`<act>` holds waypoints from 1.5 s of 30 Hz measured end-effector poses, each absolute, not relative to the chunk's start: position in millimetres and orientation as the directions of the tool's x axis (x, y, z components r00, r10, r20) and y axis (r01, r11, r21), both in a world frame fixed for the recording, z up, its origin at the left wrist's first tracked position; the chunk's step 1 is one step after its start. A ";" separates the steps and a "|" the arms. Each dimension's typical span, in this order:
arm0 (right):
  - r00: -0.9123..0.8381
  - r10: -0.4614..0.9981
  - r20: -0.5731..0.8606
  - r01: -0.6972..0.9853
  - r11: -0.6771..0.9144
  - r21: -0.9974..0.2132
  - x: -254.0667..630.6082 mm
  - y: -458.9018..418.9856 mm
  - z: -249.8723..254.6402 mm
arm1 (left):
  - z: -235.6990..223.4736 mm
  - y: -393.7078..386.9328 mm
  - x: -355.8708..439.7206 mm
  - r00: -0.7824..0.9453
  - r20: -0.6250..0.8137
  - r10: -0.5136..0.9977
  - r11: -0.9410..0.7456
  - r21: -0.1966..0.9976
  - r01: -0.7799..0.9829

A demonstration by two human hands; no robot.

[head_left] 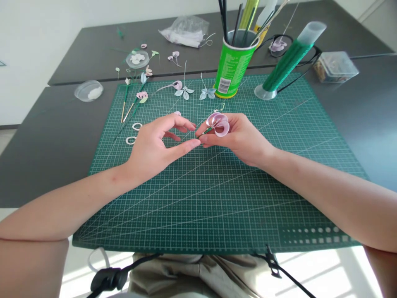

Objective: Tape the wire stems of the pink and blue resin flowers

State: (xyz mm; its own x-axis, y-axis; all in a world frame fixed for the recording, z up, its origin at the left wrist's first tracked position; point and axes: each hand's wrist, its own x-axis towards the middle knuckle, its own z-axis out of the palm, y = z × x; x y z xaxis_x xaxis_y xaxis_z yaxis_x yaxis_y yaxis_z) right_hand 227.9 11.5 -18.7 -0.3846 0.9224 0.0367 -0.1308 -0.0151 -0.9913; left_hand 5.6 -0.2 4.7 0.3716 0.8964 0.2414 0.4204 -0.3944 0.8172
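Over the cutting mat, my right hand pinches the thin green stem of a pink artificial flower between thumb and fingers. The flower's looped petals rest above that hand's thumb side, and the stem points left. My left hand is close by with thumb and fingers apart. Its thumb tip meets or nearly meets my right thumb at the stem's end; I see nothing held in it. Beyond my hands lie two pale blue flowers and a pink bud on a wire.
A green can of sticks and a green-wrapped tube stand at the mat's back. White rings lie left of my left hand. Farther back are small dishes, a plastic bag, glasses and a clear box.
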 end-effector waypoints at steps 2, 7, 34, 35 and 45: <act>-0.410 0.911 0.041 -0.127 -0.013 -0.992 227.0 10.2 -17.9 | 5.9 -0.8 6.3 0.378 0.243 0.893 -0.399 0.817 0.417; -0.450 0.890 0.067 -0.140 0.004 -0.990 225.8 10.0 -19.1 | 9.0 -1.1 6.2 0.412 0.267 0.872 -0.438 0.800 0.409; -0.418 0.894 0.163 -0.104 0.131 -0.986 229.3 11.2 -17.2 | -0.3 0.9 9.6 0.378 -0.084 0.922 0.012 0.982 0.189; -0.417 0.893 0.170 -0.105 0.138 -0.985 229.0 10.7 -17.5 | -0.3 0.6 9.2 0.373 -0.075 0.925 0.004 0.982 0.188; -0.415 0.858 0.302 -0.079 0.297 -0.952 229.5 9.2 -20.7 | -1.1 7.6 10.3 0.440 -0.258 0.860 0.224 0.966 0.127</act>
State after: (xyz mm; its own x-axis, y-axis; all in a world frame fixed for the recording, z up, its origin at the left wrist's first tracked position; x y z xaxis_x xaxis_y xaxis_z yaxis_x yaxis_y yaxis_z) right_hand 229.5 9.2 -20.7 -0.4150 0.8582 0.3020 -0.0791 0.2966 -0.9517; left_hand 10.3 7.6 -1.1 0.4401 0.8602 -0.2576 0.1274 0.2242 0.9662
